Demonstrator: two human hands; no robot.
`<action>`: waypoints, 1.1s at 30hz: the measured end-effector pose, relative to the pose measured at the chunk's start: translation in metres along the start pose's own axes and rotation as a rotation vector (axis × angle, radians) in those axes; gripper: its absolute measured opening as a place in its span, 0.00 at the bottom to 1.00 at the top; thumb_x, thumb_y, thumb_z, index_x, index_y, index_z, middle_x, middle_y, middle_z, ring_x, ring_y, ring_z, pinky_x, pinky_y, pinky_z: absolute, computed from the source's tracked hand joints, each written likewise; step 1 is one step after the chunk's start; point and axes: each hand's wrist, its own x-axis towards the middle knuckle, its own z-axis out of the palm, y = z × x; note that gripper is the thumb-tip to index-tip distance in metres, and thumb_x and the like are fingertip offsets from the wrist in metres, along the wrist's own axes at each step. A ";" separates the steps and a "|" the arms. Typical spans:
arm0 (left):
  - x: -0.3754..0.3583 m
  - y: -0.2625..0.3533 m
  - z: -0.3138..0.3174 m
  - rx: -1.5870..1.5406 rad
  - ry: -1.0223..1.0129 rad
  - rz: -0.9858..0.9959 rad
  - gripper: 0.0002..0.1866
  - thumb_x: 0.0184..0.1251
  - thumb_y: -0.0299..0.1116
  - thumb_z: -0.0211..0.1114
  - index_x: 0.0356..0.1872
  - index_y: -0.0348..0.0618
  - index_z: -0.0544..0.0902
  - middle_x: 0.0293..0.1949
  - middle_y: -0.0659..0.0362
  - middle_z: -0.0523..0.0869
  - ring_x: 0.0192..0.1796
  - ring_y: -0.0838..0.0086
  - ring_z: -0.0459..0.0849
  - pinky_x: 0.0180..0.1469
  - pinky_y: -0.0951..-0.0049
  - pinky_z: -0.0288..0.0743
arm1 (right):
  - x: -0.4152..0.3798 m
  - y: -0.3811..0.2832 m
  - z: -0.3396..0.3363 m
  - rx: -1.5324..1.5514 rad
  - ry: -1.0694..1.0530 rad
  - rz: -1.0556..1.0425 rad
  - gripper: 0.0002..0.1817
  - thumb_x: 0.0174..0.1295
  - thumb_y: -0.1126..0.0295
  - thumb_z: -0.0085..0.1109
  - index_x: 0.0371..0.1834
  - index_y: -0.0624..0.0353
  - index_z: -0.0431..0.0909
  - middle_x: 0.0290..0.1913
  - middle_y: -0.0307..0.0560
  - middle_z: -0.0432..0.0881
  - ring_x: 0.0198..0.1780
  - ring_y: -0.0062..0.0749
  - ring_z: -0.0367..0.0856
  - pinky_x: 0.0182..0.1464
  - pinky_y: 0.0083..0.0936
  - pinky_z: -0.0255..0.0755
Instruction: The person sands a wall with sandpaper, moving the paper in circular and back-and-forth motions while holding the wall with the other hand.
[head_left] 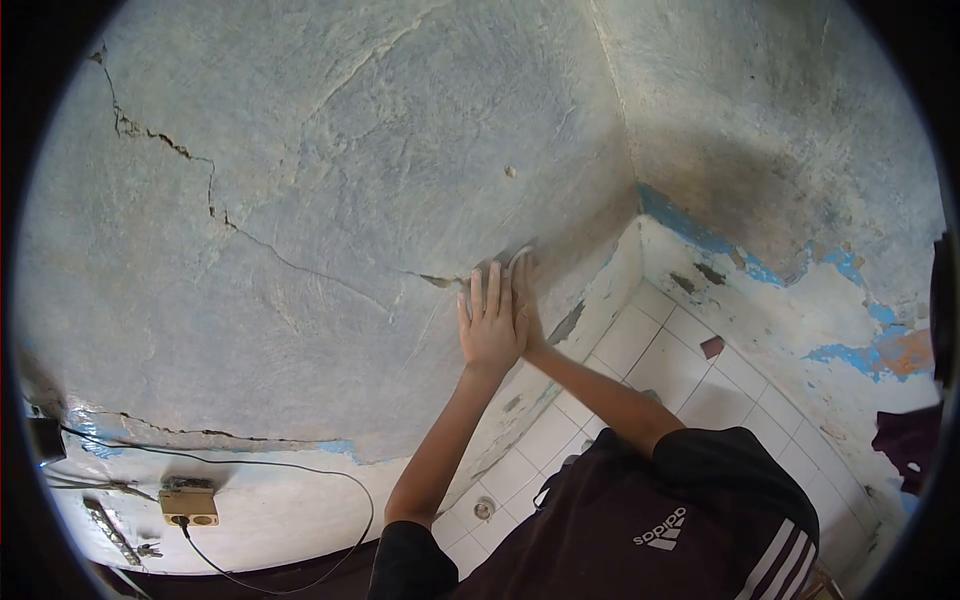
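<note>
My left hand (pixel 490 328) lies flat with fingers stretched out, near a crack in the rough grey plaster wall (pixel 390 160). Right beside it, partly overlapped by it, my right hand (pixel 531 305) presses toward the wall. A thin pale edge (pixel 521 257) shows at the right hand's fingers; it looks like a flat piece, but its kind cannot be made out. The left hand covers part of the right hand and whatever lies under it. A short open crack (pixel 437 281) in the plaster ends close to the left fingertips.
A wall corner (pixel 636 183) stands to the right, with peeling blue paint (pixel 690 225) below. White floor tiles (pixel 660 365) lie beneath, with a small reddish-brown piece (pixel 712 347) on them. At lower left are a power socket (pixel 189 505) with a plugged-in cable and a long crack (pixel 210 190) higher up.
</note>
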 end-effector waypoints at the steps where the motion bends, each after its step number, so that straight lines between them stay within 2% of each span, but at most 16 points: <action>1: 0.006 0.004 0.001 -0.005 0.007 -0.002 0.33 0.75 0.51 0.52 0.76 0.45 0.67 0.82 0.55 0.54 0.82 0.48 0.49 0.77 0.34 0.43 | -0.005 -0.003 -0.006 -0.085 -0.053 -0.057 0.40 0.76 0.55 0.47 0.78 0.77 0.46 0.80 0.74 0.46 0.81 0.67 0.42 0.81 0.53 0.44; 4: 0.024 0.012 -0.002 -0.020 0.026 -0.042 0.33 0.75 0.51 0.52 0.75 0.44 0.68 0.82 0.55 0.54 0.82 0.47 0.48 0.77 0.34 0.44 | -0.013 -0.007 -0.016 -0.336 -0.208 -0.216 0.43 0.75 0.54 0.47 0.80 0.75 0.42 0.81 0.75 0.43 0.83 0.64 0.41 0.81 0.54 0.42; 5: 0.027 0.014 -0.004 -0.032 0.049 -0.056 0.33 0.75 0.51 0.52 0.75 0.43 0.68 0.82 0.54 0.54 0.82 0.47 0.49 0.77 0.34 0.43 | -0.003 -0.001 -0.016 -0.336 -0.209 -0.214 0.43 0.75 0.54 0.47 0.80 0.75 0.42 0.81 0.75 0.43 0.83 0.64 0.41 0.81 0.54 0.42; 7: 0.035 0.019 -0.009 -0.051 0.074 -0.081 0.33 0.75 0.51 0.52 0.75 0.43 0.68 0.82 0.54 0.54 0.82 0.46 0.49 0.77 0.34 0.43 | 0.020 0.018 -0.013 -0.072 -0.040 -0.039 0.43 0.75 0.54 0.48 0.80 0.75 0.42 0.81 0.74 0.42 0.83 0.63 0.41 0.82 0.53 0.41; 12: 0.050 0.027 -0.013 -0.026 0.061 -0.112 0.35 0.76 0.50 0.51 0.77 0.39 0.64 0.81 0.50 0.56 0.81 0.43 0.50 0.76 0.34 0.44 | 0.035 0.024 -0.028 -0.025 -0.028 -0.040 0.43 0.75 0.55 0.48 0.80 0.75 0.42 0.81 0.73 0.42 0.83 0.64 0.40 0.82 0.53 0.40; 15: 0.063 0.032 -0.017 -0.144 0.150 -0.095 0.35 0.78 0.51 0.50 0.76 0.36 0.64 0.81 0.48 0.56 0.81 0.41 0.50 0.76 0.34 0.44 | 0.049 0.017 -0.033 0.017 0.005 -0.031 0.43 0.75 0.55 0.48 0.80 0.75 0.42 0.81 0.73 0.42 0.83 0.64 0.40 0.82 0.53 0.40; 20: 0.067 0.030 -0.015 -0.158 0.138 -0.105 0.35 0.80 0.51 0.47 0.76 0.34 0.63 0.80 0.46 0.57 0.81 0.40 0.49 0.76 0.35 0.44 | 0.068 0.005 -0.042 0.048 0.077 0.001 0.43 0.75 0.55 0.48 0.80 0.75 0.42 0.82 0.73 0.41 0.83 0.64 0.39 0.82 0.53 0.40; 22: 0.068 0.035 -0.013 -0.181 0.159 -0.108 0.35 0.80 0.51 0.47 0.76 0.34 0.63 0.80 0.46 0.57 0.81 0.40 0.48 0.76 0.35 0.43 | 0.095 0.011 -0.043 0.104 0.095 0.180 0.42 0.75 0.57 0.47 0.80 0.76 0.41 0.82 0.74 0.40 0.82 0.68 0.37 0.82 0.53 0.39; 23: 0.069 0.036 -0.013 -0.186 0.163 -0.124 0.35 0.80 0.51 0.46 0.77 0.34 0.63 0.81 0.47 0.56 0.82 0.41 0.47 0.76 0.35 0.42 | 0.093 0.010 -0.048 0.094 0.110 0.169 0.42 0.75 0.57 0.47 0.80 0.76 0.41 0.82 0.74 0.40 0.82 0.68 0.37 0.82 0.53 0.39; 25: 0.071 0.037 -0.011 -0.221 0.156 -0.160 0.35 0.80 0.51 0.44 0.78 0.35 0.61 0.81 0.48 0.55 0.82 0.41 0.46 0.76 0.35 0.38 | 0.055 0.019 -0.042 0.155 -0.071 -0.084 0.40 0.77 0.58 0.43 0.80 0.77 0.40 0.82 0.74 0.38 0.82 0.69 0.35 0.82 0.52 0.38; 26: 0.070 0.037 -0.010 -0.222 0.163 -0.149 0.35 0.80 0.51 0.44 0.78 0.35 0.61 0.81 0.48 0.55 0.82 0.41 0.46 0.76 0.35 0.38 | 0.040 0.013 -0.041 0.151 -0.059 -0.088 0.40 0.77 0.58 0.43 0.80 0.77 0.40 0.82 0.74 0.38 0.82 0.69 0.35 0.82 0.52 0.38; 28: 0.070 0.037 -0.010 -0.287 0.145 -0.179 0.35 0.80 0.51 0.45 0.78 0.36 0.61 0.82 0.48 0.54 0.82 0.41 0.46 0.76 0.35 0.37 | 0.020 0.002 -0.042 -0.382 -0.327 -0.214 0.39 0.78 0.59 0.40 0.79 0.78 0.40 0.82 0.74 0.36 0.82 0.70 0.33 0.82 0.50 0.38; 29: 0.072 0.036 -0.009 -0.294 0.152 -0.172 0.35 0.80 0.51 0.45 0.78 0.36 0.61 0.82 0.48 0.54 0.82 0.41 0.46 0.76 0.35 0.37 | 0.027 0.007 -0.041 -0.392 -0.320 -0.215 0.39 0.78 0.59 0.40 0.79 0.78 0.40 0.82 0.74 0.36 0.82 0.70 0.33 0.82 0.50 0.38; 31: 0.069 0.036 -0.007 -0.307 0.167 -0.167 0.35 0.79 0.50 0.46 0.79 0.37 0.60 0.82 0.49 0.53 0.82 0.41 0.45 0.76 0.34 0.36 | 0.051 0.013 -0.046 0.232 -0.078 0.025 0.37 0.79 0.60 0.37 0.80 0.77 0.39 0.82 0.72 0.35 0.83 0.68 0.32 0.82 0.50 0.35; 33: 0.068 0.037 -0.006 -0.325 0.184 -0.160 0.35 0.79 0.50 0.47 0.79 0.38 0.60 0.82 0.49 0.53 0.82 0.41 0.45 0.76 0.33 0.36 | 0.098 0.019 -0.067 0.179 -0.014 0.073 0.38 0.79 0.60 0.37 0.80 0.77 0.38 0.82 0.73 0.35 0.83 0.67 0.32 0.82 0.50 0.33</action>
